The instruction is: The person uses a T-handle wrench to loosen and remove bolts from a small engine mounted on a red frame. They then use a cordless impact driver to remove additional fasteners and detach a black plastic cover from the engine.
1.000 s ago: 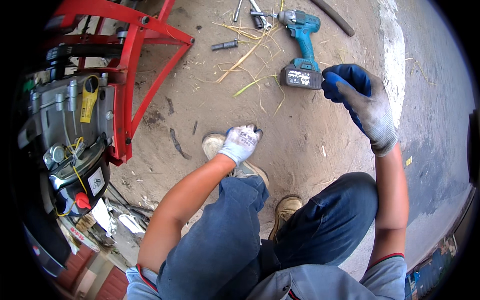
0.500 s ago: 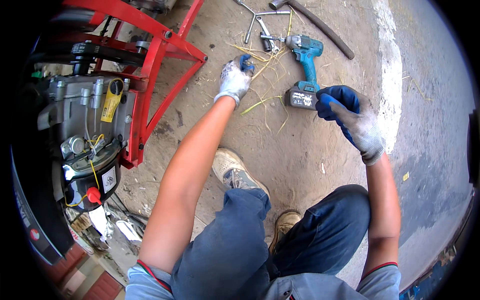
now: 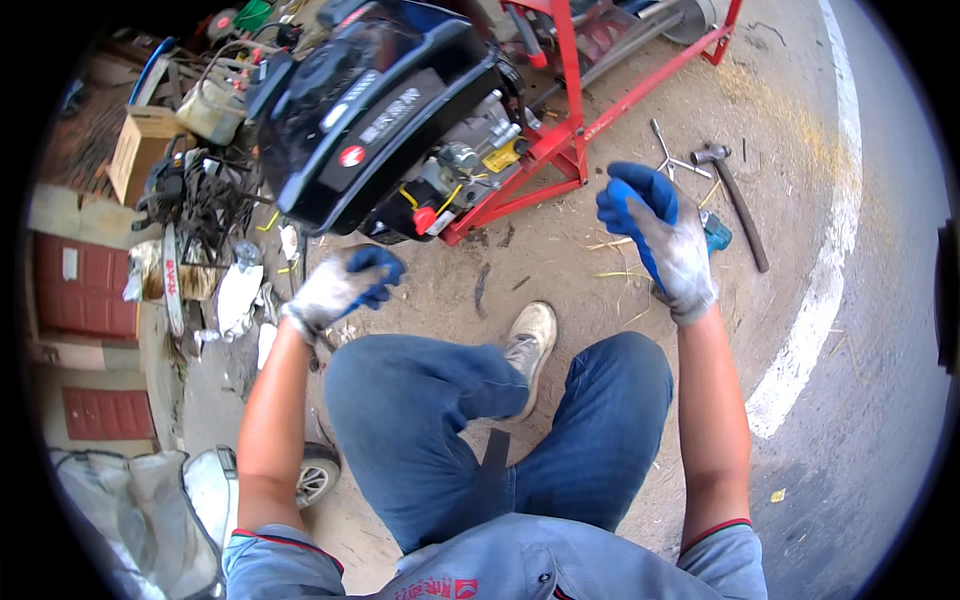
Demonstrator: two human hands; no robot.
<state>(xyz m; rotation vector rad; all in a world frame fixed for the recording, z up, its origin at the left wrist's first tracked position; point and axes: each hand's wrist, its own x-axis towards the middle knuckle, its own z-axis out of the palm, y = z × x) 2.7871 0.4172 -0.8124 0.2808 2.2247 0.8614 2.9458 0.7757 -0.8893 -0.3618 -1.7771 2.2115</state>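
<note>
Hovering in the air over the dirt ground [image 3: 560, 250], the right hand [image 3: 655, 235] wears a blue and grey work glove and is raised with its fingers half curled and loosely spread, holding nothing that can be seen. Just behind it, partly hidden by the glove, lies a teal cordless drill [image 3: 716, 232] on the ground. The left hand [image 3: 340, 287], gloved the same way, is curled into a loose fist at the near left, below the engine; whether it grips anything cannot be told. Far and to the left of both hands stands a black engine [image 3: 385, 110] mounted on a red metal frame [image 3: 570, 140]. To the far right of the right hand lie a hammer [image 3: 735, 195] and a cross-shaped wrench [image 3: 672, 160] on the ground, near each other. Between the hands, nearer the person, a tan shoe [image 3: 530, 340] rests on the dirt beside knees in blue jeans [image 3: 500, 430]. A white painted line [image 3: 820, 280] curves along the right, and a cardboard box [image 3: 140, 150] sits at the far left among clutter.
</note>
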